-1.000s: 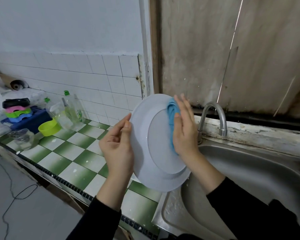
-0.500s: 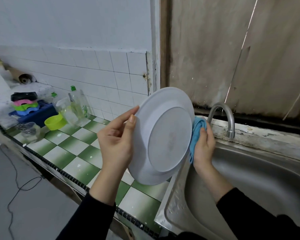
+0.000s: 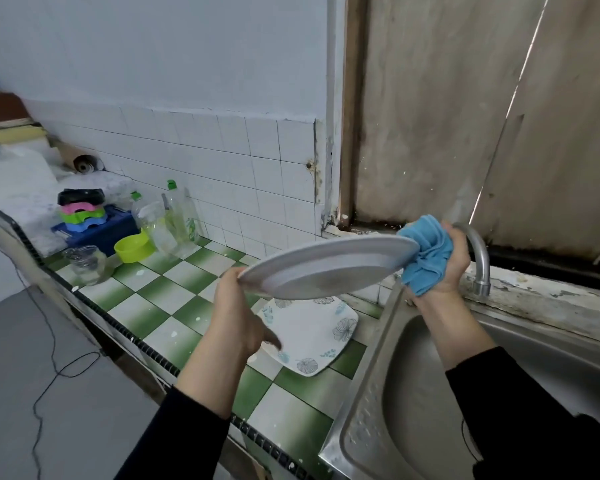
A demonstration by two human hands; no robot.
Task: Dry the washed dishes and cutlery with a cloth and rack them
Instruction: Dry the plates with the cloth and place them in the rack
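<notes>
Pinching white plate rim with left fingers, clutching blue cloth in curled right fingers; flowered plate below on tabletop, tap just behind.

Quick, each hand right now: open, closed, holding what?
Left hand: grips the white plate by its rim.
Right hand: clutches the blue cloth at the plate's edge.

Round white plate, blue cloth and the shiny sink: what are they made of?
The round white plate looks like plastic or melamine, maybe ceramic: smooth, with a dull sheen. The crumpled blue cloth seems soft microfibre: it bunches in fuzzy folds. The grey sink looks like stainless steel: brushed, reflective, with a dimpled rim.
</notes>
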